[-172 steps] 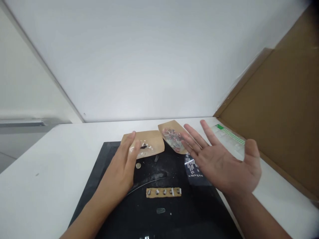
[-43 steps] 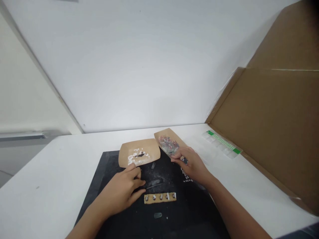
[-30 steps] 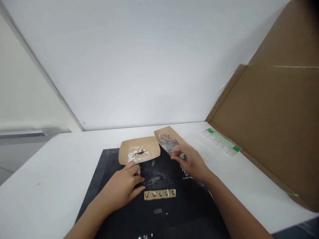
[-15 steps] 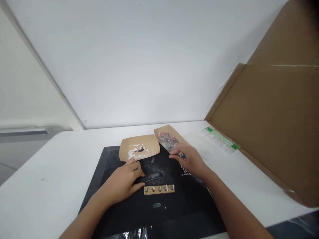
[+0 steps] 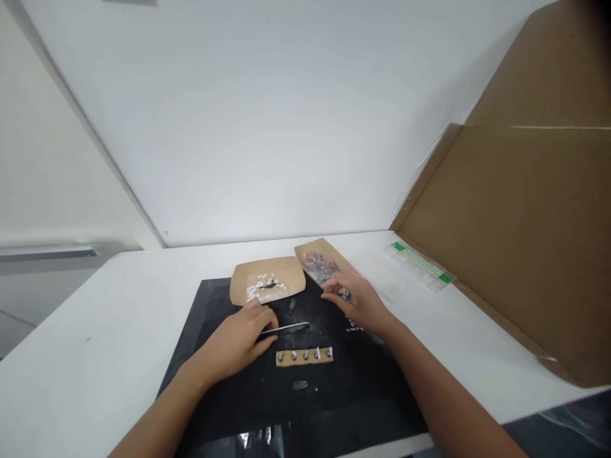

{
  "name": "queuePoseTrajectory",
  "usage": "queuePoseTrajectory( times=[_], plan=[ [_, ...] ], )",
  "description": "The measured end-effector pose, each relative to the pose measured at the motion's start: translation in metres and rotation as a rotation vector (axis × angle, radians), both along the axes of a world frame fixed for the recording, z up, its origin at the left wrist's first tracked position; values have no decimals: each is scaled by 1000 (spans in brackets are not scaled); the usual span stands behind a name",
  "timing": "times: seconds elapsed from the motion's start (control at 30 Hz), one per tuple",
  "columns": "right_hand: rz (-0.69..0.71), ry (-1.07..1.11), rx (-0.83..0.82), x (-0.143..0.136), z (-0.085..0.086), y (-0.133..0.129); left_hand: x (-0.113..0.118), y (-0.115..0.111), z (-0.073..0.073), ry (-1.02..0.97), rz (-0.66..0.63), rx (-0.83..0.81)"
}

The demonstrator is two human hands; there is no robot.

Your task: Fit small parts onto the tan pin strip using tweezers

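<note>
My left hand point(image 5: 248, 334) is closed on a thin, straight strip that looks like a nail file point(image 5: 291, 326), seen nearly edge-on and pointing right. My right hand point(image 5: 356, 299) is pinched by the near end of a brown tray point(image 5: 351, 259) holding shiny, colourful packets; what its fingertips hold is too small to make out. Below and between the hands lies a tan strip point(image 5: 298, 362) bearing several round metallic studs with white bits. One clear nail-tip-shaped piece point(image 5: 300, 385) lies in front of the strip, another point(image 5: 293, 304) beyond the file.
A second brown tray point(image 5: 238, 273) with white bits and a dark thing stands behind my left hand. Small white pieces point(image 5: 353, 324) lie under my right wrist. A black mat point(image 5: 363, 394) covers the white table point(image 5: 119, 318). At right are a green-edged clear case point(image 5: 422, 264) and cardboard point(image 5: 525, 242).
The file in my left hand has turned from a blurred flat face to a thin edge and risen slightly away from the strip. My right hand has shifted a little left.
</note>
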State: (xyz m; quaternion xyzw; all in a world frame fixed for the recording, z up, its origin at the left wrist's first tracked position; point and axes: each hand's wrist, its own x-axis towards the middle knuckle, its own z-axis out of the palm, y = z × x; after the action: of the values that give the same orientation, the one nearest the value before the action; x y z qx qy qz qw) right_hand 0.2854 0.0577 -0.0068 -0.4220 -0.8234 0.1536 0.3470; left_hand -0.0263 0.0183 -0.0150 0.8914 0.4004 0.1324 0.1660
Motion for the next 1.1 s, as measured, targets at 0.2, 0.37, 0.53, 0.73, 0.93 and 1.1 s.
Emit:
queuePoseTrajectory(
  times=[0.2,0.37,0.53,0.73,0.93,1.1],
  plan=[
    [-36,62,90,-4,3,-6,4,-2,6,-95,29,125],
    [-30,248,184,-23,0,-18,13,-6,13,-264,30,159],
    [-3,398,249,-48,-5,-29,18,-9,14,-403,56,42],
    [-22,362,304,-57,-5,-35,26,-18,19,-490,33,-50],
    [-131,237,500,-60,-6,-39,27,-20,19,-534,20,-38],
    [-176,181,511,-60,-5,-39,27,-19,13,-560,37,-13]
  ],
)
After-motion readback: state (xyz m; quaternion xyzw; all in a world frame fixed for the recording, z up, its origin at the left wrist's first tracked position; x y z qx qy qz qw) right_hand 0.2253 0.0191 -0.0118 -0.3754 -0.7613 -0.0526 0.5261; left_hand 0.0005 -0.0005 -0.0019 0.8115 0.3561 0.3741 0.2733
